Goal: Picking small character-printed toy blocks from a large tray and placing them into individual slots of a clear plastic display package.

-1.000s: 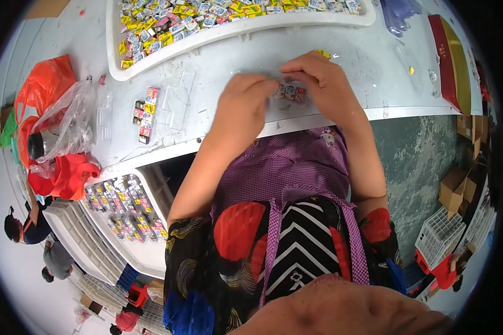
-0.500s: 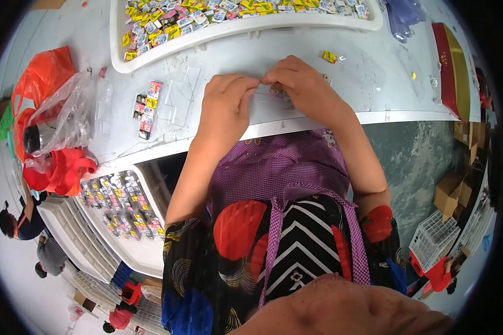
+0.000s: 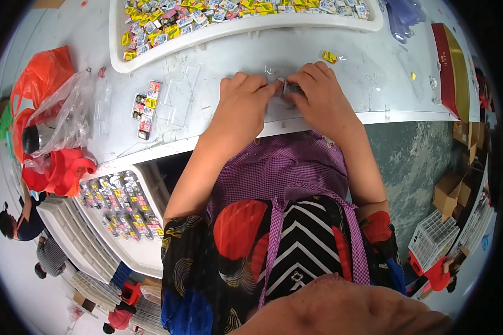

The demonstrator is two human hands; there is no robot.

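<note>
My left hand (image 3: 243, 103) and my right hand (image 3: 325, 97) meet over the front of the white table, fingers bent in and fingertips nearly touching. Between them is a small dark-and-white printed block (image 3: 290, 87), apparently with clear plastic about it; my right fingers and thumb close round it. The left fingertips press at its left end, where what they pinch is mostly hidden. To the left lies a group of small pink, black and yellow blocks (image 3: 146, 110) in rows, beside clear plastic cases (image 3: 179, 103). A single yellow block (image 3: 329, 57) lies beyond my right hand.
A white tray (image 3: 251, 27) heaped with small printed blocks stands at the back. Red and clear bags (image 3: 50, 120) crowd the left, and a red-and-gold box (image 3: 451, 72) the right. Below the table's left edge, another tray (image 3: 151, 259) holds filled clear packs. Several people work farther off.
My left hand has moved right and turned its fingertips inward. My right hand has shifted right and slightly nearer, and the small block between them shows more plainly.
</note>
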